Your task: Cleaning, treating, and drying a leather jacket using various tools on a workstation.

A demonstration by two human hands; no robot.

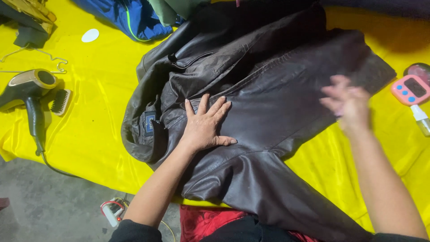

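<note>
Leather jacket, dark brown, spread mid-frame on yellow table: likely heavy, supple, slick. Left hand pressed flat, grip wide; right hand blurred near sleeve, grip unclear. Best gripped at collar or hem.

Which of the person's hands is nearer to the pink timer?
Right. The right hand hovers, blurred, over the jacket edge just left of the pink timer. The left hand lies flat on the jacket near its collar, much farther away.
</note>
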